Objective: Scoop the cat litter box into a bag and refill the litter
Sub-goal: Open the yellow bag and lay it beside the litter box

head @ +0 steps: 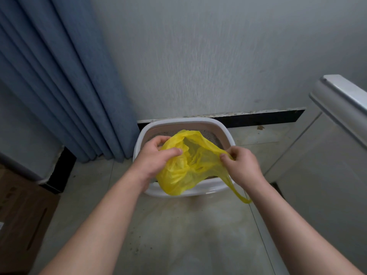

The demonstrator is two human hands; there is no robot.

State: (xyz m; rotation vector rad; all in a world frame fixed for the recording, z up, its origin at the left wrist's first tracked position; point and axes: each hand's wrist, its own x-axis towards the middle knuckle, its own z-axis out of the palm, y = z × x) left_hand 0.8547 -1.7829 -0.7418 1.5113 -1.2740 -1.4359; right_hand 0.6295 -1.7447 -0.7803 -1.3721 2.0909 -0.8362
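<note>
A yellow plastic bag (184,169) hangs above the white litter box (222,127), which stands on the floor against the wall. My left hand (156,157) grips the bag's left edge and my right hand (241,165) pinches its right edge, so the mouth is stretched between them. One bag handle dangles below my right wrist. Grey litter (210,134) shows at the back of the box; the bag hides most of the inside.
A blue curtain (65,80) hangs at the left, reaching the floor beside the box. A brown cardboard box (21,213) sits at the lower left. White furniture (337,108) stands at the right. Pale floor tiles (178,225) lie in front of the litter box.
</note>
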